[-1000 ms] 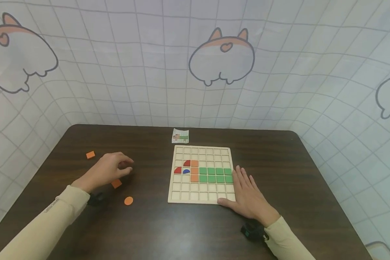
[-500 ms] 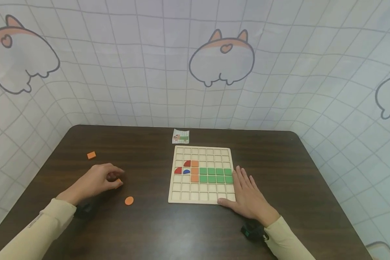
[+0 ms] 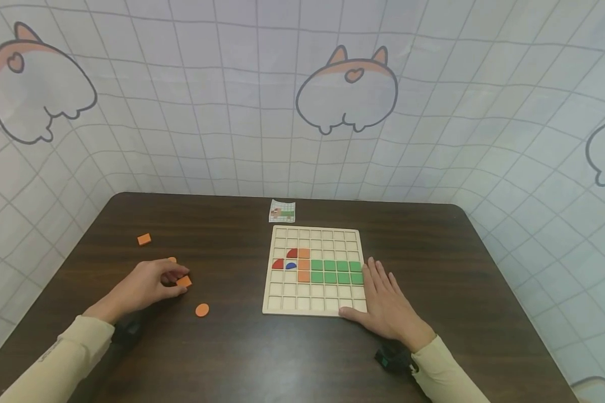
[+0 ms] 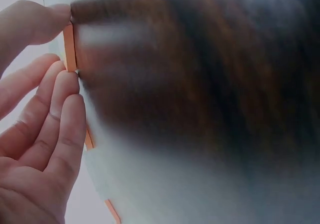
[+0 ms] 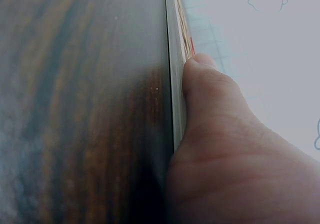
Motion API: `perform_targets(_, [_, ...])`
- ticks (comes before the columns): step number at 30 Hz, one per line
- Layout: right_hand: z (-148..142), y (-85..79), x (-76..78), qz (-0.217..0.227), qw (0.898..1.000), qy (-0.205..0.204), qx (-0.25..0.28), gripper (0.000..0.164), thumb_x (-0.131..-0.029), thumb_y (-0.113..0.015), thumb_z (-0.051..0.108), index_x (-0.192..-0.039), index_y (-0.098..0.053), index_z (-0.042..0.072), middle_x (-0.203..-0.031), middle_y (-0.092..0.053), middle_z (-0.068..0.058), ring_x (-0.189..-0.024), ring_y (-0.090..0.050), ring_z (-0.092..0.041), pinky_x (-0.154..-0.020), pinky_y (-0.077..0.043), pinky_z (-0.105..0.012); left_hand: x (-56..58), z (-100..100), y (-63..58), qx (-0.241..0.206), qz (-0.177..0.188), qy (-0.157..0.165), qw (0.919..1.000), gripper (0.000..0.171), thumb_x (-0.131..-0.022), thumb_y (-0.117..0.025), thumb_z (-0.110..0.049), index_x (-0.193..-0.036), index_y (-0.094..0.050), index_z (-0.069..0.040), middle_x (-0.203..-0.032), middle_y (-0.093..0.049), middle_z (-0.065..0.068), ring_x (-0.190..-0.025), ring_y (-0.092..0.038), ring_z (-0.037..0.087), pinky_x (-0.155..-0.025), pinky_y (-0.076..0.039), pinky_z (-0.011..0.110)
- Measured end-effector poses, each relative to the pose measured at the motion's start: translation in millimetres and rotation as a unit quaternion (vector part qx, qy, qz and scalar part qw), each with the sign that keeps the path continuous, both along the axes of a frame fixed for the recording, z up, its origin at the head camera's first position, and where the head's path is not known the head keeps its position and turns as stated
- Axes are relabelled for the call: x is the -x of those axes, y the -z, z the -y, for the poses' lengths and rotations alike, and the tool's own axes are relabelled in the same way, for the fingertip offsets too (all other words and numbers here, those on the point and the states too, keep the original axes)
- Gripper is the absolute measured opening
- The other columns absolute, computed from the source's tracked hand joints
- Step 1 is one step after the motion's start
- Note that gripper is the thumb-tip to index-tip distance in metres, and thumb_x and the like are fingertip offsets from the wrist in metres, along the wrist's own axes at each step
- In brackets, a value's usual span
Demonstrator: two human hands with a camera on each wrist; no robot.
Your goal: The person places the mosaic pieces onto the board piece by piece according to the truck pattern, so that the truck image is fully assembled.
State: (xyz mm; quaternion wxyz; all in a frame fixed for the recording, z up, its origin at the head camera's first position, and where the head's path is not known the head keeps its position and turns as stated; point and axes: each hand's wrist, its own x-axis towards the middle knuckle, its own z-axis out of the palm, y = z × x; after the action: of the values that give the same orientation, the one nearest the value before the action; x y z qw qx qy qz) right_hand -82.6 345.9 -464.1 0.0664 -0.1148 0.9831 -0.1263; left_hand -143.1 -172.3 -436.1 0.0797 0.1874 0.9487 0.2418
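My left hand (image 3: pixel 143 284) is low over the left part of the table, pinching an orange square tile (image 3: pixel 184 281) between thumb and fingertips. In the left wrist view that orange tile (image 4: pixel 69 47) shows edge-on, the thumb at one end and the fingertips at the other. My right hand (image 3: pixel 390 305) lies flat with fingers straight along the right edge of a wooden grid board (image 3: pixel 282 304), thumb at its near corner. Set in the board are green squares (image 3: pixel 330 271), orange squares (image 3: pixel 304 265), red quarter-round tiles (image 3: pixel 278 264) and a blue half-round tile (image 3: pixel 291 266).
An orange round tile (image 3: pixel 202 310) lies nearer me, right of the left hand. Farther off lies an orange rectangular tile (image 3: pixel 144 239), and another orange piece (image 3: pixel 172 259) peeks out behind the fingers. A small picture card (image 3: pixel 282 212) lies beyond the board on the dark table (image 3: pixel 302 358).
My left hand has drawn back toward me and left, down onto the orange square tile, and pinches it. An orange piece behind the fingers has come into view. The right hand has stayed put.
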Motion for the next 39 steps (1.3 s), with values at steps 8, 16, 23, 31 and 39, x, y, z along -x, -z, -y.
perform_targets(8, [0.1,2.2,-2.0,-0.002,1.0,0.003,0.006,0.119,-0.089,-0.05,0.083,-0.165,-0.014,-0.001,-0.174,-0.01,-0.024,-0.162,-0.011,-0.042,-0.128,-0.019,-0.065,1.5,-2.6,1.8,0.001,-0.002,0.0,1.0,0.037,-0.085,-0.081,-0.02,-0.119,-0.076,-0.005,-0.102,-0.075,-0.002,-0.088,-0.067,0.009,-0.073,-0.056,0.023])
perform_targets(16, [1.2,6.7,-5.2,0.006,1.0,-0.002,0.013,0.118,-0.089,-0.049,0.082,-0.165,-0.013,-0.001,-0.174,-0.008,-0.024,-0.163,-0.01,-0.042,-0.128,-0.018,-0.066,1.5,-6.0,2.2,-0.009,0.009,0.005,0.9999,0.037,-0.084,-0.078,-0.017,-0.119,-0.075,-0.005,-0.109,-0.076,0.004,-0.091,-0.067,0.011,-0.073,-0.056,0.023])
perform_targets(23, [0.4,5.7,-3.6,0.003,1.0,-0.001,0.01,0.118,-0.09,-0.049,0.083,-0.165,-0.011,0.0,-0.174,-0.008,-0.023,-0.163,-0.01,-0.042,-0.128,-0.018,-0.065,6.9,-12.5,-3.8,-0.009,-0.006,0.006,0.9999,0.034,-0.083,-0.078,-0.015,-0.116,-0.075,-0.007,-0.107,-0.075,0.002,-0.091,-0.065,0.012,-0.073,-0.055,0.024])
perform_targets(31, [0.6,3.6,-2.5,-0.001,1.0,0.002,0.008,0.119,-0.089,-0.049,0.083,-0.165,-0.013,0.0,-0.174,-0.008,-0.023,-0.163,-0.01,-0.041,-0.129,-0.018,-0.064,12.9,-23.2,-5.7,-0.007,-0.016,0.016,0.9997,0.034,-0.083,-0.079,-0.016,-0.116,-0.076,-0.01,-0.107,-0.074,0.0,-0.092,-0.065,0.012,-0.073,-0.054,0.026])
perform_targets(39, [0.9,1.3,-2.0,0.0,1.0,0.004,0.003,0.12,-0.088,-0.049,0.084,-0.165,-0.013,0.0,-0.174,-0.008,-0.022,-0.163,-0.01,-0.041,-0.129,-0.018,-0.064,20.5,-39.5,-7.8,-0.011,-0.028,0.033,0.999,0.031,-0.082,-0.079,-0.014,-0.113,-0.076,-0.012,-0.103,-0.072,-0.004,-0.09,-0.063,0.01,-0.075,-0.055,0.027])
